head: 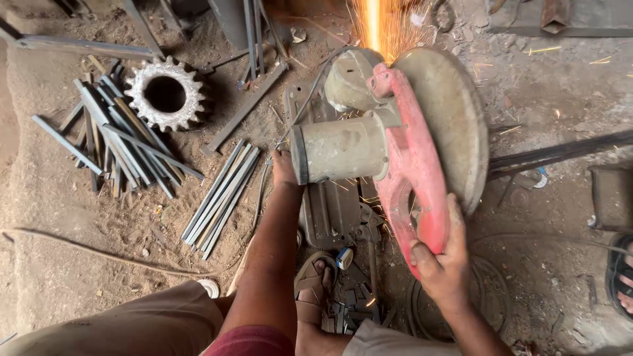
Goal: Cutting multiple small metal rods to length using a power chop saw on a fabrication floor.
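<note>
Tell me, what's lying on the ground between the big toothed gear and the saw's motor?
In the head view, a neat bundle of flat metal strips lies on the dirt between the gear and the motor.

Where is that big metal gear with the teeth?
In the head view, the toothed gear lies on the dirt floor at upper left, beside a pile of metal strips, left of the chop saw.

1. Chop saw handle [412, 171]: red painted metal, chipped, matt.
2. Motor housing [343, 148]: dull grey metal, dusty.
3. Blade guard [448, 118]: matt, grimy metal.
4. Gear [165, 93]: rough cast metal.
5. Cut bars [221, 191]: grey steel.
6. Floor [79, 231]: rough dirt.
</note>
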